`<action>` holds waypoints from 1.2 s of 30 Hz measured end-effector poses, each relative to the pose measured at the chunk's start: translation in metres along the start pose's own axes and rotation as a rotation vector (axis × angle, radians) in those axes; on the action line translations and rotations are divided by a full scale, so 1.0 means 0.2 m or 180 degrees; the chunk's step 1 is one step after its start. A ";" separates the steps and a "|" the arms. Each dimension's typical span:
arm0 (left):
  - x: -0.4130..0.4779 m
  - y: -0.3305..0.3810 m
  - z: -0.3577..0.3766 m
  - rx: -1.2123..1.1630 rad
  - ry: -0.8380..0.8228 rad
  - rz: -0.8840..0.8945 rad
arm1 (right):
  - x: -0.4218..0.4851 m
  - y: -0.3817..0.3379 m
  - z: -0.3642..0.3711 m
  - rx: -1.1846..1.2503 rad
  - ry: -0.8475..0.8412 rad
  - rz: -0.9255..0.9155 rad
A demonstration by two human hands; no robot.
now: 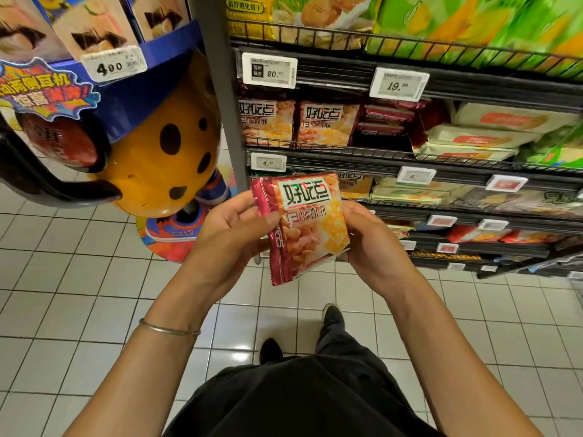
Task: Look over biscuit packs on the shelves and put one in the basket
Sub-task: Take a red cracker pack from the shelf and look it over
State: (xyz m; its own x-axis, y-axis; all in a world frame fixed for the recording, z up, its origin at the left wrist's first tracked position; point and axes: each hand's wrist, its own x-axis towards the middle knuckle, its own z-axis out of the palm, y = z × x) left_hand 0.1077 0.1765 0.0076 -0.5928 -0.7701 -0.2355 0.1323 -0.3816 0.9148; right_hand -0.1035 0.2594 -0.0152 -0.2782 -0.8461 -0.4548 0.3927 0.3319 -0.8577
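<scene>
A red and orange biscuit pack (307,222) with white lettering is held upright in front of me, its printed face toward the camera. My left hand (232,230) grips its left edge with the thumb on the front. My right hand (369,238) holds its right edge, fingers curled behind it. Matching packs (325,124) stand on the wire shelf (347,152) just above and behind. No basket is clearly in view.
Black wire shelves (473,178) with price tags and more snack packs fill the right side. A blue display stand (126,89) with an orange spotted figure (164,159) is at the left. White tiled floor (79,294) lies below, with my feet on it.
</scene>
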 end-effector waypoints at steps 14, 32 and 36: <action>-0.05 -0.04 0.10 0.0606 -0.0213 0.0796 | 0.01 -0.02 0.01 -0.0324 0.0463 -0.0497; -0.10 -0.07 0.14 0.0868 -0.0503 0.1473 | -0.08 -0.16 0.08 0.0020 0.0046 -0.1181; -0.10 -0.04 0.16 0.1297 -0.0291 0.1527 | -0.11 -0.14 0.13 0.0380 -0.0273 -0.0787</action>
State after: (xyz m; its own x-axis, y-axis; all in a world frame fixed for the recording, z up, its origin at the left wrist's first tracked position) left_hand 0.0919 0.2112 0.0148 -0.6106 -0.7534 0.2441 0.0977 0.2342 0.9673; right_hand -0.0850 0.2582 0.0248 -0.3052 -0.9290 -0.2091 0.4240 0.0640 -0.9034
